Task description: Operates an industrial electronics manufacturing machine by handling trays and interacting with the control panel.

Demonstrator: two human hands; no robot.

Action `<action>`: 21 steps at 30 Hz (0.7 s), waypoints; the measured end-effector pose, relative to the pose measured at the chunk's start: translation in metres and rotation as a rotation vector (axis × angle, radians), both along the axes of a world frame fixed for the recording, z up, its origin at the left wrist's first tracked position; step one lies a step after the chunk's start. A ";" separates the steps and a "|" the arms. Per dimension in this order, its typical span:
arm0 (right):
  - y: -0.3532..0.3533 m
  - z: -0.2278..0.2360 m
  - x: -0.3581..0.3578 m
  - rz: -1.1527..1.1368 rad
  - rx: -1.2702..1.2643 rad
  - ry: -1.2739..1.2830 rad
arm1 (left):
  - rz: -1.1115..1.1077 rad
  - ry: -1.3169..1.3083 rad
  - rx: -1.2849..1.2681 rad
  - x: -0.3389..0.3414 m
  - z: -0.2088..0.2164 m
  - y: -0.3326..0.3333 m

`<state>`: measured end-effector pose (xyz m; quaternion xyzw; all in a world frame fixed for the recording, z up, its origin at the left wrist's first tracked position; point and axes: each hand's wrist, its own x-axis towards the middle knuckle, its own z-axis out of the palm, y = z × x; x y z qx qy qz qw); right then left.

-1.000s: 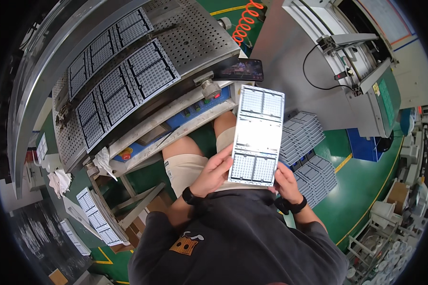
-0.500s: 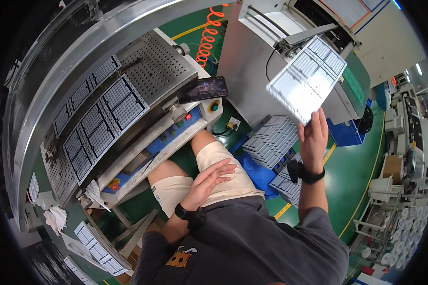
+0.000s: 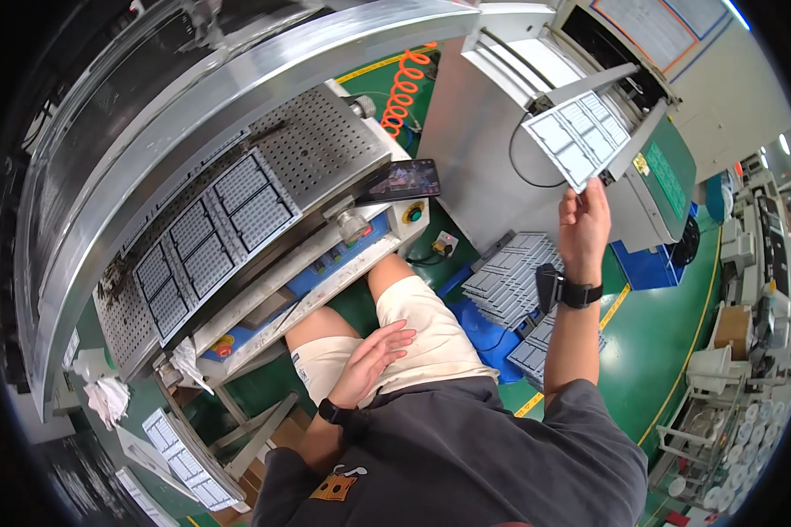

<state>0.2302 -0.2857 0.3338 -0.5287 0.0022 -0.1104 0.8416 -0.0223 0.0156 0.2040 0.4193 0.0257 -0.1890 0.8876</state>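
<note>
At the railed top of the grey metal machine (image 3: 479,145), a white grid-patterned panel (image 3: 578,136) slants, its near corner pinched in the right hand (image 3: 583,230). The left hand (image 3: 371,360) hangs well apart, fingers extended close together.

Head-worn fisheye, close above, facing down toward hands (image 3: 584,227).

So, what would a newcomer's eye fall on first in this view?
Probably the bright gridded panel at the upper right, which the right hand holds by its lower end. Next might come the orange coiled hose near the top centre, vivid beside the grey machine. Then the similar panel lying on the perforated metal bed at the left.
</note>
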 end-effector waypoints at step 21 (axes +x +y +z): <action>0.221 -0.025 -0.112 1.119 -0.284 0.176 | 0.242 -0.018 0.017 -0.026 -0.008 0.019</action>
